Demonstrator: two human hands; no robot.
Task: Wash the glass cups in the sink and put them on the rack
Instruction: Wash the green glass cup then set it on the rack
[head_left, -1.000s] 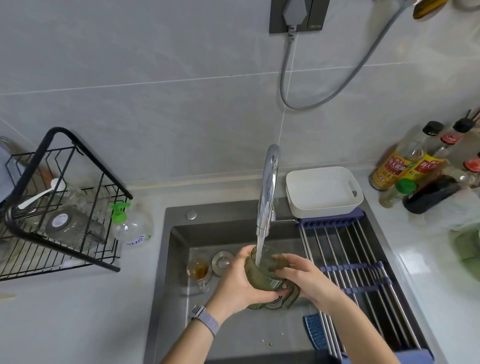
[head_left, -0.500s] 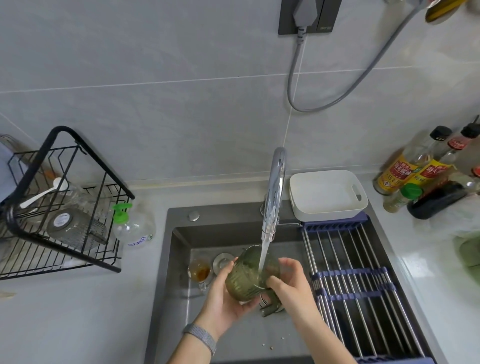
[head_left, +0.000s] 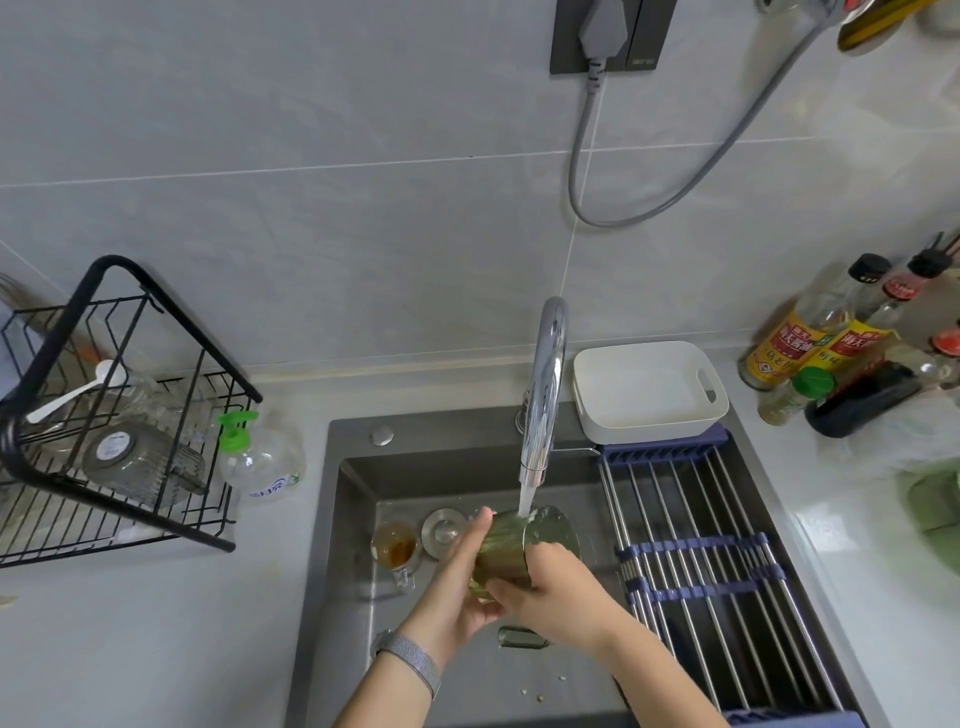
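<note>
just the one head cam, looking steeply down and forward at the sink (head_left: 358, 519) from close up, faucet (head_left: 543, 395) at 12 o'clock, rack (head_left: 104, 415) at 9.

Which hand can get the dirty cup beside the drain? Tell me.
Probably the left hand: the dirty cup stands just left of it, nothing between. But both hands hold the green glass, so one must let go first.

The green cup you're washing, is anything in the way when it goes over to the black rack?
Nothing I can see blocks it. Both hands hold the green cup under the tap. The soap bottle stands beside the black rack, which is open on top.
</note>
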